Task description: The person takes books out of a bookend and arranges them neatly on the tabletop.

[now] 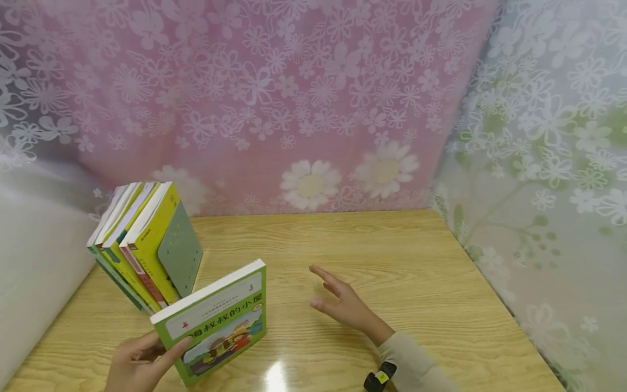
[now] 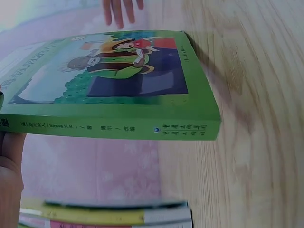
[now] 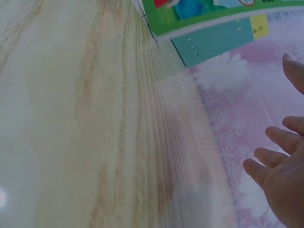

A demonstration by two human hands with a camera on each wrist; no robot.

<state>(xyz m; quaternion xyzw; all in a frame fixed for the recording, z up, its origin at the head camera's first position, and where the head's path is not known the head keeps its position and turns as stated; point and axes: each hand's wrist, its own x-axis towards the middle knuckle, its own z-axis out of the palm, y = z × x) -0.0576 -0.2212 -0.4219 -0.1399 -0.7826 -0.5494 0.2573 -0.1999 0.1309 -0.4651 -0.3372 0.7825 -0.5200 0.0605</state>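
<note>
One green book is held up by the left hand at the near left of the tabletop, its front cover turned toward the near side. The spine edge is pinched, with the thumb laid on the cover and the other fingers tucked behind; whether the lower edge is touching the wood cannot be told. On the cover, "叔叔的小屋" can be read in dark characters, the start of the title being partly covered by the thumb. A numeral "3" is printed in the pale panel's right corner, and the finer lines there are too small to be read. Along the spine, in the left wrist view, "Stowe", "著" and "改编" can be made out.

The right hand is held to the right of the book, well apart from it, with fingers loosely spread and nothing gripped. A black wristband is worn over its sleeve.

At the far left, a row of upright books is flanked on its right by a green bookend; small print is carried on their covers and spines, too fine to be read.
</note>
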